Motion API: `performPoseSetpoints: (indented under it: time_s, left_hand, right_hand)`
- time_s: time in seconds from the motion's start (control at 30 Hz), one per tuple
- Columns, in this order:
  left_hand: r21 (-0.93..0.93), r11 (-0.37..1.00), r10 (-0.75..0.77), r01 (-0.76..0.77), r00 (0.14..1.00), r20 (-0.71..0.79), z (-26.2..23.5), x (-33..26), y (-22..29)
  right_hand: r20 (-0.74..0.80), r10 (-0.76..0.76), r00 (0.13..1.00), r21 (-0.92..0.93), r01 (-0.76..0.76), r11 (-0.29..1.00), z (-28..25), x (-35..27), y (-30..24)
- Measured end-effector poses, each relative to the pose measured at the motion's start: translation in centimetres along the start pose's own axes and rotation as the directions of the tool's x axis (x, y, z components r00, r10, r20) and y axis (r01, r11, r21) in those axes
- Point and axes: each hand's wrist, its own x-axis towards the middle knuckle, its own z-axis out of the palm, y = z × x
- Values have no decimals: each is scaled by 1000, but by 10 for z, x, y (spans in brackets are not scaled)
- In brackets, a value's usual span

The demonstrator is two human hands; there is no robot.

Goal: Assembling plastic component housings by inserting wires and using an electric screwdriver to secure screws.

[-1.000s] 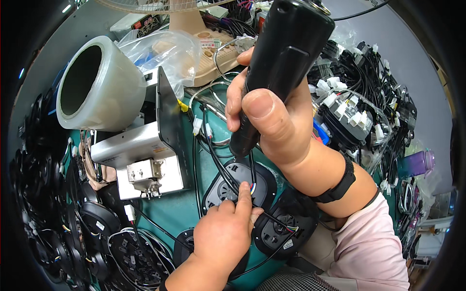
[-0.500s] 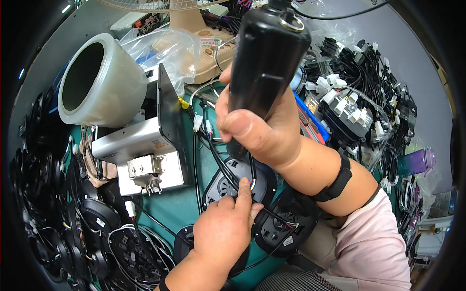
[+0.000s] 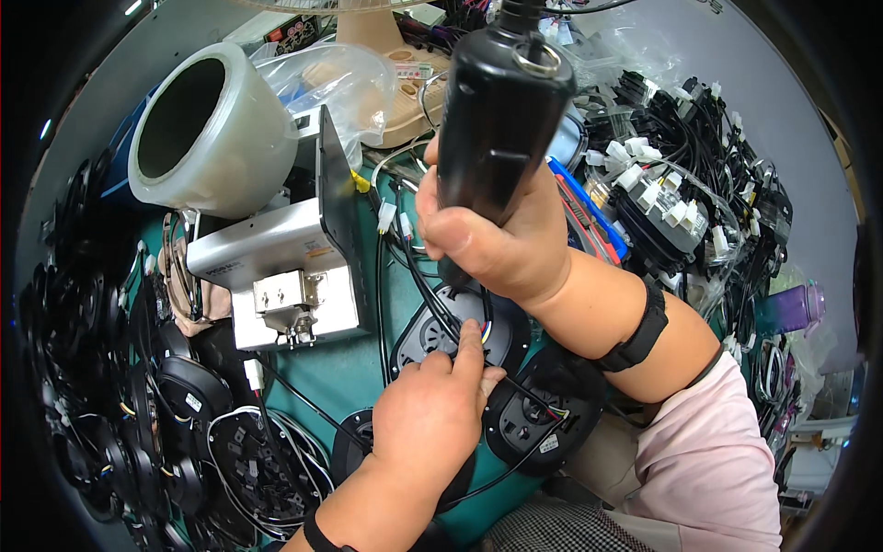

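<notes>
My right hand point(image 3: 501, 244) is wrapped round a thick black electric screwdriver point(image 3: 504, 120), held upright with its cord end toward the top. Its lower tip comes down over a grey-faced oval housing point(image 3: 418, 339), and the body hides where the tip meets it. Across that housing, my left hand point(image 3: 428, 414) presses a black cable point(image 3: 430, 296) down with its stretched index finger, while the other fingers curl under. Coloured wires show just beside that fingertip. Closer to me lies another black oval housing point(image 3: 543, 446) with a cable running from it.
At the left stands a metal device point(image 3: 276, 239) bearing a large translucent roll point(image 3: 198, 138). Black housings and cables point(image 3: 189, 396) are heaped on the left, and bundled cables with white connectors point(image 3: 676, 184) at the right. A beige fan base point(image 3: 418, 106) stands behind.
The view has shifted slightly, so the metal device sits a little farther right and higher. Both hands keep the same hold, with the screwdriver still over the grey housing.
</notes>
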Motion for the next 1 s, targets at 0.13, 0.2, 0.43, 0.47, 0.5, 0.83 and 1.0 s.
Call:
performPoseSetpoints:
  time_s: [0.13,0.2,0.43,0.47,0.5,0.83,1.0]
  left_hand:
    - [-10,1000,-1,0,1000,-15,5,-3,-2]
    - [-12,1000,-25,25,999,-24,5,-5,-3]
    - [-139,990,4,-14,998,-69,14,-5,-7]
    - [-144,989,-16,11,999,-30,11,-4,-6]
    - [-185,983,-20,20,1000,2,10,-3,-6]
    - [-927,309,-395,214,915,80,-63,-76,-20]
    - [-872,-486,-357,56,898,257,-67,-138,-25]
  right_hand:
    - [44,-31,999,38,30,999,3,-7,3]
    - [44,-62,997,-5,63,998,6,-8,5]
    - [-86,-121,989,-251,96,963,-1,-5,-2]
    - [-116,-139,983,-284,101,953,0,-1,-8]
    - [-118,-179,977,-259,144,955,-1,2,-14]
    - [32,-263,964,261,246,934,24,-34,-130]
    - [52,-261,964,500,201,842,69,-77,-136]
